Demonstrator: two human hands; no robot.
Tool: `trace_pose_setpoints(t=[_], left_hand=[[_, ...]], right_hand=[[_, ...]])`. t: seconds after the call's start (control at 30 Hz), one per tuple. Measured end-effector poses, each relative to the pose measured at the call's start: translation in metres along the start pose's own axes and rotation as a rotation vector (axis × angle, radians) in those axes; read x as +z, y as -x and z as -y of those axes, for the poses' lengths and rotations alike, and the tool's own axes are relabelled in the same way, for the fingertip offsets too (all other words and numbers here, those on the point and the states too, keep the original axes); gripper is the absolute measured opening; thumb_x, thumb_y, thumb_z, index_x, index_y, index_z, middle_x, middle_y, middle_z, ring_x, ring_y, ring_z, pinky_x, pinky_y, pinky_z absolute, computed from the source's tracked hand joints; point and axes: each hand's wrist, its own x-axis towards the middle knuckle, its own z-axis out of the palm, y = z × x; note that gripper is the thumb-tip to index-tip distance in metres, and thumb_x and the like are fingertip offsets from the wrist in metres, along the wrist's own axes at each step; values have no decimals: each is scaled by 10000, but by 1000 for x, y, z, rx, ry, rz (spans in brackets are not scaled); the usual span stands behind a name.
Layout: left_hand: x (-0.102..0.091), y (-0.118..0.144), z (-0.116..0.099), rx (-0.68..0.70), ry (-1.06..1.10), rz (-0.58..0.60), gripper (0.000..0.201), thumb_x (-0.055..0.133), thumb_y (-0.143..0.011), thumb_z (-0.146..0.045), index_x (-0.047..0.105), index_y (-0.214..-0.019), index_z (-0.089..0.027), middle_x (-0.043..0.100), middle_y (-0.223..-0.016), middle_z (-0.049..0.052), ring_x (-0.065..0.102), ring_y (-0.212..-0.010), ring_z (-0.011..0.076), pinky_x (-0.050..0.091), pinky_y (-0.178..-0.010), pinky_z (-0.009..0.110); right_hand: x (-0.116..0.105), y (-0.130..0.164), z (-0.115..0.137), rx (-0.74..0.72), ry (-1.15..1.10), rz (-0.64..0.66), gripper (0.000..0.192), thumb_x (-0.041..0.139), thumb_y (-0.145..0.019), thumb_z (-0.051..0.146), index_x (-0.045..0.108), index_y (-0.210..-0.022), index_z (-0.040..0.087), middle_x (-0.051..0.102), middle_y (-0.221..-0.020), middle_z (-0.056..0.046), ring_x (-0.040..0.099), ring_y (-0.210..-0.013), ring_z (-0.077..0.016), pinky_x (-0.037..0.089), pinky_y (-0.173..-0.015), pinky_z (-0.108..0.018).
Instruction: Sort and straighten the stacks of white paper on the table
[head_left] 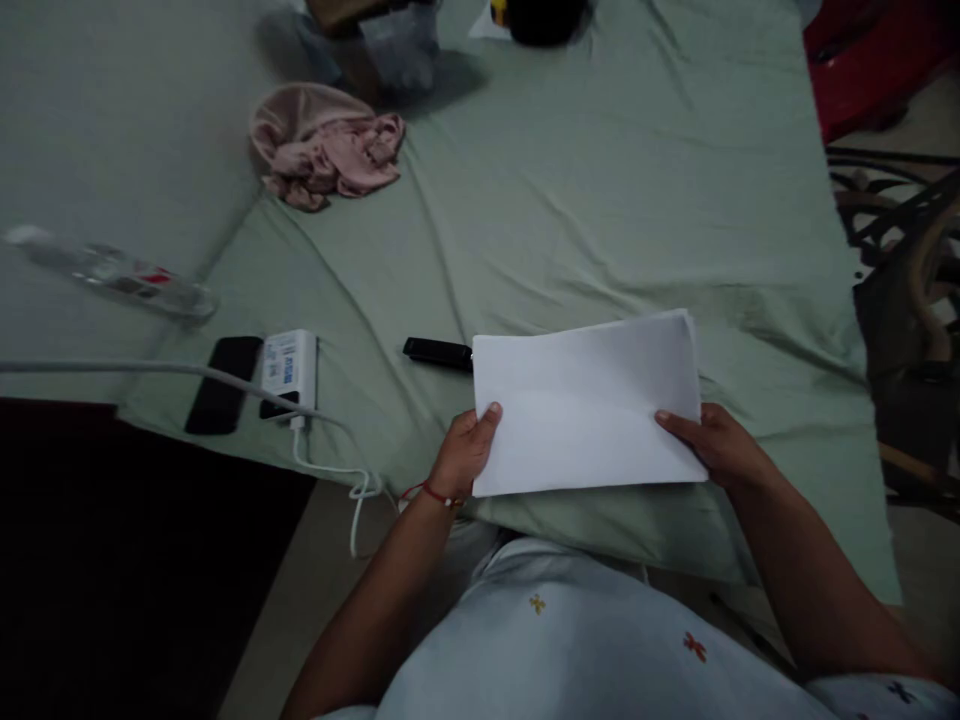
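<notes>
Pink cloth (pixel 330 155), 1 phone (pixel 214 405) on table (pixel 637 220)

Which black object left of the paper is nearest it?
The slim black object, its right end meeting the white paper in view; the black phone lies farther left, beside the white power bank.

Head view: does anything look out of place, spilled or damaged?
No spill or damage shows. The pink cloth at upper left lies crumpled in a heap, and the green tablecloth is wrinkled instead of flat. The white paper between the left hand and right hand shows no tear.
</notes>
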Motion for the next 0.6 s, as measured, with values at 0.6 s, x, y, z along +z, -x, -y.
trace_pose_setpoints(t=[0.6], left_hand=[[-47, -25, -7, 625, -542, -632, 164, 618, -902, -218, 665, -1059, -207, 664, -1109, 86, 623, -1047, 217, 487, -877, 307]], right_hand=[[31, -52, 19, -245, -23, -204, 365, 844, -686, 600, 734, -817, 278, 771, -812, -104, 738, -779, -339, 616, -629, -484]])
